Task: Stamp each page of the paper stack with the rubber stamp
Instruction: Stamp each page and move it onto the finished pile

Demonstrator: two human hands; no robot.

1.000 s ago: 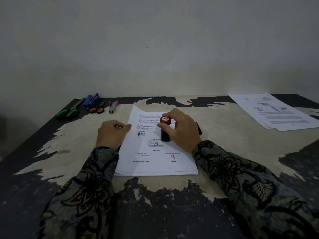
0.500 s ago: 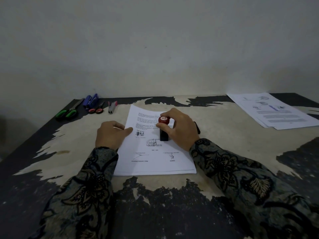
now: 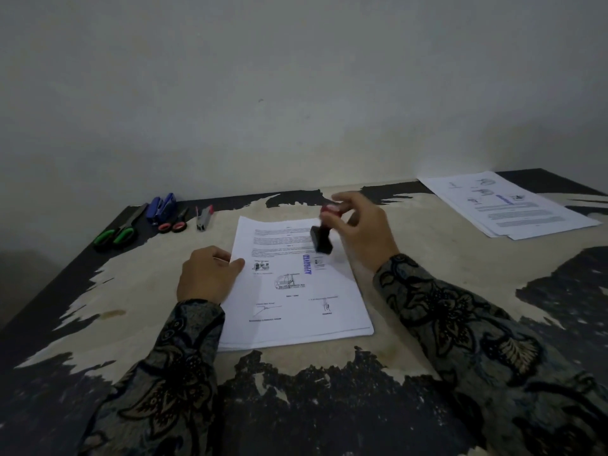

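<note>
Lying at the far left of the table [image 3: 138, 291]: green-handled scissors [image 3: 115, 232], blades pointing toward the wall. Just beside them, a blue stapler [image 3: 162, 207]. Next, small scissors with red-ringed handles [image 3: 173, 224]. Next, a grey staple remover with a red tip [image 3: 204, 218].

Table surface: pale, worn, with black patches along the edges and the near side.

Left hand [image 3: 205, 274]: resting on the table at the left edge of the paper stack [image 3: 296, 291], thumb pressed onto the top page, other fingers loosely curled and holding nothing. Patterned dark sleeve [image 3: 171, 366] covers the forearm.

Paper stack: centre of the table, squared, printed text on the upper half, a round seal and two signatures lower down. A blue "APPROVED" mark [image 3: 307, 264] runs vertically just right of centre on the top page.

Rubber stamp [image 3: 324, 230]: black body with a red knob on top, tilted, blurred, lifted clear of the page above its upper right part. Right hand [image 3: 360, 230]: its grip is clamped on the rubber stamp, fingers and thumb pinching the knob end.

Second pile of printed sheets [image 3: 513, 205]: far right corner of the table, well apart from the paper stack.
</note>
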